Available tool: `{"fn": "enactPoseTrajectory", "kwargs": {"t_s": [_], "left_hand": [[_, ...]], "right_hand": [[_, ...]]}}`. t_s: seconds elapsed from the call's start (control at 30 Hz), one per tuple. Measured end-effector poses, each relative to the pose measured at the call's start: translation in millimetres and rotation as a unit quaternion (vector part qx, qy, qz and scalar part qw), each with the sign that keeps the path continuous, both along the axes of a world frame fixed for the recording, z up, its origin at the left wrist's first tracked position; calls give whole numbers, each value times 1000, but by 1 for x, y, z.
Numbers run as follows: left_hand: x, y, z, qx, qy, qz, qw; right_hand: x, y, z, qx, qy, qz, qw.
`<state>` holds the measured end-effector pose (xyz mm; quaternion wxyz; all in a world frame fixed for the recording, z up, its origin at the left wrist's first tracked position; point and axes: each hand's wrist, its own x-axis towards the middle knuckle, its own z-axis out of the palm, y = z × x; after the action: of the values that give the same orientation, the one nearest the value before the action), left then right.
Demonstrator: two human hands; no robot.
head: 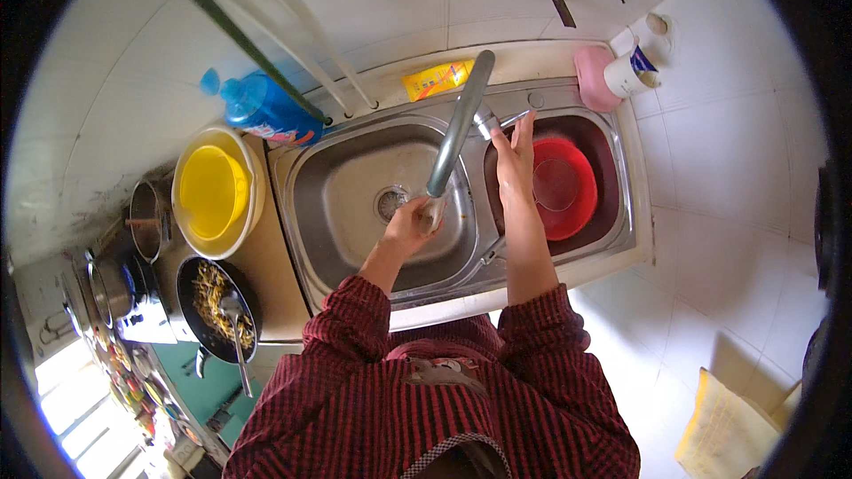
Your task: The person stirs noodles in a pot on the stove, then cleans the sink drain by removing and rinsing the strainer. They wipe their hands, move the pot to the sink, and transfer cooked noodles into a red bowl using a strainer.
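Note:
My left hand (407, 226) is in the left basin of a stainless steel double sink (359, 146), close to the drain (393, 203). Its fingers curl around a small clear, glass-like vessel (434, 214) right below the spout of the faucet (459, 126); its exact kind is hard to make out. My right hand (516, 166) reaches up over the divider with fingers stretched out. Its fingertips are at the faucet's metal lever (518, 118), and nothing is held in it. Beyond that hand, a red plastic basin (566, 189) stands in the right basin.
Left of the sink stand a blue detergent bottle (273, 110), a yellow bowl (213, 193) inside a pale basin (256, 213), and a frying pan (216, 309) with food and a spoon (236, 339). Behind are a yellow packet (438, 80), a pink container (597, 76) and a white cup (628, 78).

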<state>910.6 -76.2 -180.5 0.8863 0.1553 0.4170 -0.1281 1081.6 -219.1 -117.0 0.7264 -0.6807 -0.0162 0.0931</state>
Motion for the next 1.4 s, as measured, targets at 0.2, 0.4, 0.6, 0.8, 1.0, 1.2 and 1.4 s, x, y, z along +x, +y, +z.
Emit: {"fn": "enactPoseTrajectory", "kwargs": {"t_s": [0.2, 0.4, 0.6, 0.8, 1.0, 1.2, 1.4], "left_hand": [[-36, 14, 51, -88, -149, -56, 983], [-49, 33, 86, -47, -241, -184, 952], [-46, 55, 139, 97, -178, -430, 880], [-42, 85, 167, 123, -231, -510, 820], [-35, 85, 164, 456, -183, -594, 637], [-52, 56, 157, 776, -115, -506, 359], [-66, 67, 147, 853, -267, -407, 188]], "right_hand": [[-9, -33, 20, -257, -243, 127, 927], [-122, -35, 71, -391, -420, 435, 695], [-109, 26, 91, -217, -612, 459, 606], [-110, 56, 112, -268, -653, 431, 561], [-131, 72, 103, -502, -468, 455, 568], [-131, 80, 62, -334, -199, 537, 749], [-122, 74, 50, -187, 246, 571, 761]]}}
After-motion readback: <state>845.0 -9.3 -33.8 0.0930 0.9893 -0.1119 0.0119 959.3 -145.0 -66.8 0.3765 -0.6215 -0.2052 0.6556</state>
